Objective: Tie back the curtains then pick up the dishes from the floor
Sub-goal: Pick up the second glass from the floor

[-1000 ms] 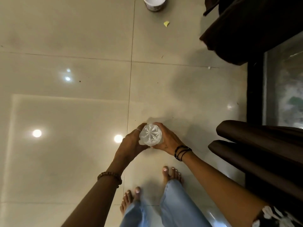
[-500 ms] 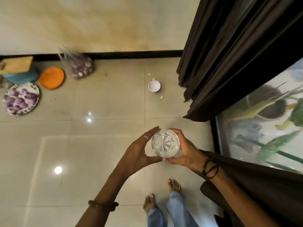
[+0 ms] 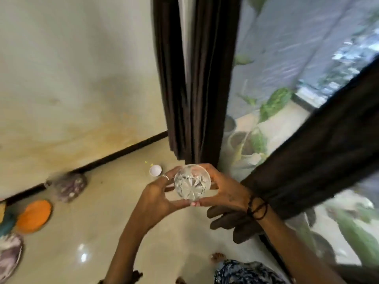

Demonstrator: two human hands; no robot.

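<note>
A clear cut-glass tumbler is held upright in front of me, well above the floor. My left hand grips its left side and my right hand grips its right side, fingers curled round it. A small white bowl sits on the floor just beyond the glass. An orange plate, a purple patterned plate and a purple patterned bowl lie on the floor at the left near the wall. One dark brown curtain hangs straight ahead; another runs gathered across the right.
A glass door with potted plants behind it fills the right side. A cream wall with a dark skirting strip runs along the left. A teal object lies by the orange plate. My feet show at the bottom edge.
I have risen from the floor with the glass in both hands. The view has swung up from the tiles to the wall, curtains and window.
</note>
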